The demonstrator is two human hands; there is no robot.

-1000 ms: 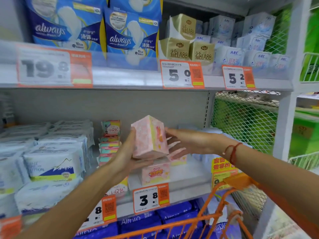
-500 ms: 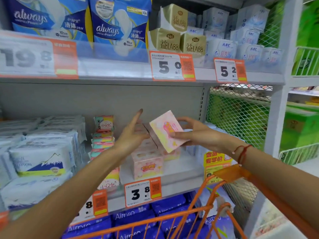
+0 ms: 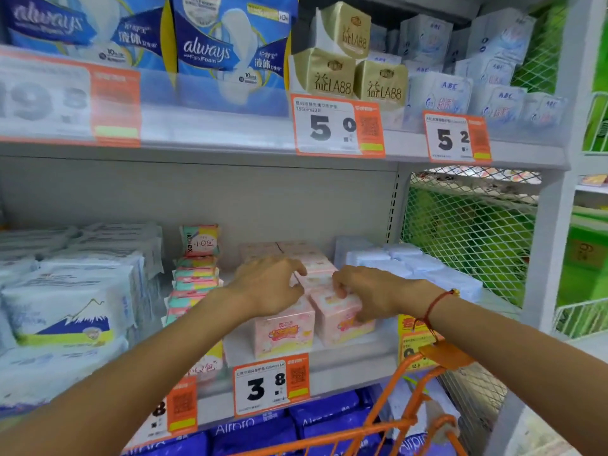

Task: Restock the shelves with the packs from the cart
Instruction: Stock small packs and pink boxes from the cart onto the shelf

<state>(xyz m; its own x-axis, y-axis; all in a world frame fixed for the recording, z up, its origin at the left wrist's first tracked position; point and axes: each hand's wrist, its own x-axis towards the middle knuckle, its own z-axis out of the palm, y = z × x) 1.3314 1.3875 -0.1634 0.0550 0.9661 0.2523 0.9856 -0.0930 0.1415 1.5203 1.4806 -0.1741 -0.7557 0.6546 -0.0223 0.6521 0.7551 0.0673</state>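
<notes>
Here both hands rest on pink packs; shelf beneath.

Both forearms are bare, with no sleeves showing anywhere up to the lower frame edges. The right wrist, right of centre, wears a thin red string bracelet with a small gold-coloured bead. The left hand shows no rings or watch.
</notes>
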